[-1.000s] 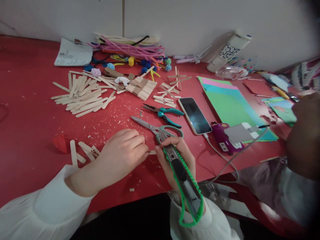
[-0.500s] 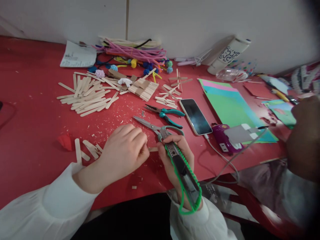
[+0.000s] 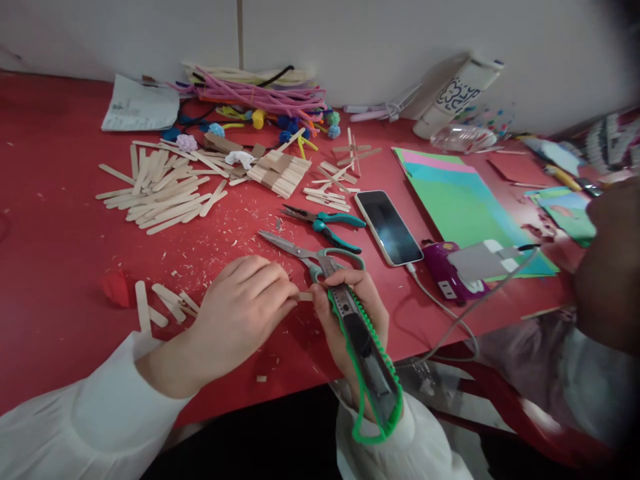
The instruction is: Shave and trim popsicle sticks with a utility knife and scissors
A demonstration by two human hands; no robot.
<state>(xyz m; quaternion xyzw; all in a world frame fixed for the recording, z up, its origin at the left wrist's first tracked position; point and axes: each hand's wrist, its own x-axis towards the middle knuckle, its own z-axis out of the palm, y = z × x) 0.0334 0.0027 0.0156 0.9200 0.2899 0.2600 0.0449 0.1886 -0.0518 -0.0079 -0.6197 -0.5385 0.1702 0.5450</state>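
Observation:
My left hand (image 3: 240,312) is closed, pinching a short piece of wooden craft stick (image 3: 305,296) just above the red table (image 3: 60,253). My right hand (image 3: 353,320) is wrapped round a green and grey utility knife (image 3: 365,353), whose tip meets the stick's end. Both hands sit close together near the table's front edge. Grey-handled scissors (image 3: 305,255) lie just beyond my fingers.
Teal pliers (image 3: 325,223), a phone (image 3: 389,227) on a cable, a purple charger (image 3: 453,273), coloured paper sheets (image 3: 460,207), loose craft sticks (image 3: 160,193), pipe cleaners (image 3: 265,97) and wood shavings cover the table. Another person's sleeve (image 3: 607,267) is at the right.
The hands hold the same grip on stick and knife; only the view has shifted slightly.

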